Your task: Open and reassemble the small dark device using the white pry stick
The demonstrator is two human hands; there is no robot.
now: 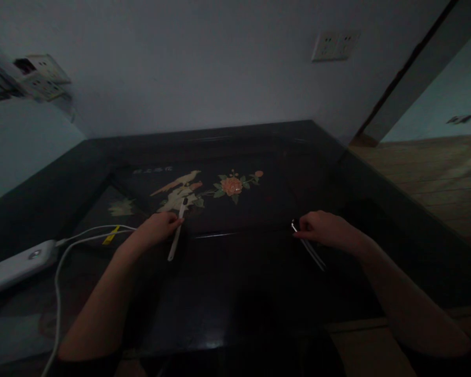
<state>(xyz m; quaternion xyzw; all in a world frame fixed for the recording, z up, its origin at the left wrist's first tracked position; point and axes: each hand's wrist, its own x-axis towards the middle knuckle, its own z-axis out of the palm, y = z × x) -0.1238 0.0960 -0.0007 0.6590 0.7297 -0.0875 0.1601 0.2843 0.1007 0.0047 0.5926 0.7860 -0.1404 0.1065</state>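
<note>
My left hand point(163, 226) is closed, pinching a slim white stick point(175, 243) near its middle. The stick has a dark tip at its far end and what looks like a small hole at its near end; its exact kind is unclear. On the right, my right hand point(324, 228) has its fingers closed around the upper end of a slender, shiny silvery utensil point(313, 254), which slants down and to the right. Its grasped end is partly hidden and dark, so I cannot tell its kind. Both hands are low over the dark, glossy table point(220, 293).
A white power strip point(19, 267) lies at the left with a white cable point(57, 283) and a yellow tag point(110, 235). Bird and flower decoration point(231, 186) marks the tabletop. Wall sockets point(335, 45) are behind; a wooden floor point(435, 178) shows at right.
</note>
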